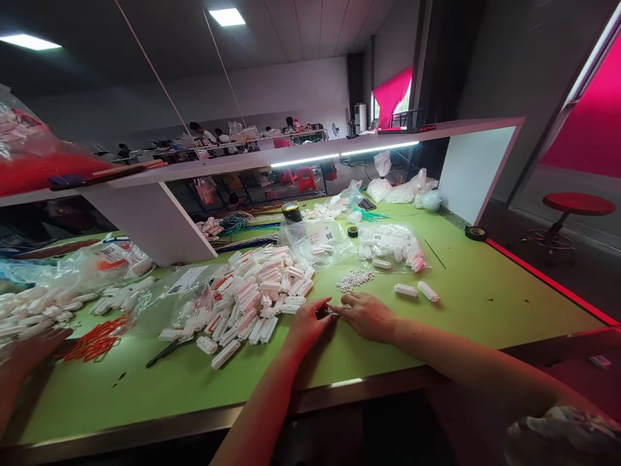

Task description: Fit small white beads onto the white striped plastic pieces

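My left hand (313, 321) and my right hand (367, 316) meet low over the green table, fingertips pinched together. A small whitish bit shows between them, too hidden to name. Just beyond the fingers lies a little heap of tiny white pieces (356, 280). Left of my left hand spreads a big pile of white plastic housings (262, 291), some with a pinkish tint. Two loose white housings (406, 290) rest to the right, beyond my right hand. A clear bag of white housings (391, 244) sits behind the small heap.
Dark-handled pliers or snips (167, 353) lie by the pile's front left. Another person's hand (41, 349) is at far left, beside orange parts (96, 338). Black tape rolls (292, 211) and bundled wires (237, 223) are farther back. A shelf (310, 151) spans the table.
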`<state>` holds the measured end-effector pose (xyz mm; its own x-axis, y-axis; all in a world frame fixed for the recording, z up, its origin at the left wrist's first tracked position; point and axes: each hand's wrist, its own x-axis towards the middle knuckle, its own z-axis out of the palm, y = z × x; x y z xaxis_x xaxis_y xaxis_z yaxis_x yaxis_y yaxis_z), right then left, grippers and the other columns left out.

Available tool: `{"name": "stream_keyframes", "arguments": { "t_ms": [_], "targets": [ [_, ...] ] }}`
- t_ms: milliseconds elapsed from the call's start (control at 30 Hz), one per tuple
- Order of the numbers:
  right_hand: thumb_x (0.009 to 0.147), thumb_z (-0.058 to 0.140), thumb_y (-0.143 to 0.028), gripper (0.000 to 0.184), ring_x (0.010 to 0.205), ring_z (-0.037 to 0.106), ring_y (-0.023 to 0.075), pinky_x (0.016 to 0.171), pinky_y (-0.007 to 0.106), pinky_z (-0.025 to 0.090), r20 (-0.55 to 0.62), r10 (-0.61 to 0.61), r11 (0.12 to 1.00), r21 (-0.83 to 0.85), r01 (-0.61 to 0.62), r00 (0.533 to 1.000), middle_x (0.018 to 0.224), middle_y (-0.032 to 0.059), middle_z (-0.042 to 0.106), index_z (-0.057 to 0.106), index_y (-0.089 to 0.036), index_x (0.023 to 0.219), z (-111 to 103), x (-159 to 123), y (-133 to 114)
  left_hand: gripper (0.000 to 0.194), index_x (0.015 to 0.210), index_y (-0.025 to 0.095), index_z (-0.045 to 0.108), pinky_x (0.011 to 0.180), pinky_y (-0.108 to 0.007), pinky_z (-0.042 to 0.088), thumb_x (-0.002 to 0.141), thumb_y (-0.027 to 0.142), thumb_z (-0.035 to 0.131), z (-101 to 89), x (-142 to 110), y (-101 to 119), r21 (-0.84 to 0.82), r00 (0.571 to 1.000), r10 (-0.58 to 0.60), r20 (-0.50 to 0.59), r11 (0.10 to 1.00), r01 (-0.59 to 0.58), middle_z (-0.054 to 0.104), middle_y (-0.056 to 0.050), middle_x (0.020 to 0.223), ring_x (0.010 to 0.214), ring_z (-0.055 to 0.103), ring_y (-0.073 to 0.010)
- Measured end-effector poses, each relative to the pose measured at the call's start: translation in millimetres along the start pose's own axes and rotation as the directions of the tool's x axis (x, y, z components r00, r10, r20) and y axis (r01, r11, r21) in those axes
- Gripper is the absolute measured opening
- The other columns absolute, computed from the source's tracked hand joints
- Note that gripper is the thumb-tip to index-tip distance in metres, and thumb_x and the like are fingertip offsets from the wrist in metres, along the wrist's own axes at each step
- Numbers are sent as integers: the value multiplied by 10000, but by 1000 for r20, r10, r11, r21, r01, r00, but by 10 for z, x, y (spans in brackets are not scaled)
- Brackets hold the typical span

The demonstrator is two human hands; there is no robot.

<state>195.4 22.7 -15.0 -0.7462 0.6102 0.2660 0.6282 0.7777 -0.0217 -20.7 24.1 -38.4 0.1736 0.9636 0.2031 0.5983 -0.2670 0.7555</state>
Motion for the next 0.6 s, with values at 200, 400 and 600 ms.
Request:
{"name": "stream_keyframes", "arguments": {
  "t_ms": [200,400,600],
  "targets": [
    [1055,448,-261,413,969,614,236,857,370,493,1,14,1000,-11,-14,1000,1107,113,666,546,-218,1454,21,-11,-43,329,1103,224,776,906,-347,550,784,302,749,-19,4,44,22,997,73,17,997,-74,778,-63,1037,957,709,-231],
    [1014,559,-316,460,1101,609,256,976,405,490,18,51,997,51,-51,999,1220,129,664,540,-214,1462,58,6,-53,399,1189,217,745,912,-358,539,807,324,703,-11,6,39,29,994,110,25,993,-111,767,-71,1041,960,695,-230],
    [1021,553,-302,316,1139,625,229,988,360,491,-52,242,954,197,-227,969,1276,120,667,671,-206,1298,-142,35,326,293,1076,232,780,823,-337,540,848,369,657,-276,37,82,166,984,175,16,970,-176,754,-58,948,867,697,-225]
  ]
}}
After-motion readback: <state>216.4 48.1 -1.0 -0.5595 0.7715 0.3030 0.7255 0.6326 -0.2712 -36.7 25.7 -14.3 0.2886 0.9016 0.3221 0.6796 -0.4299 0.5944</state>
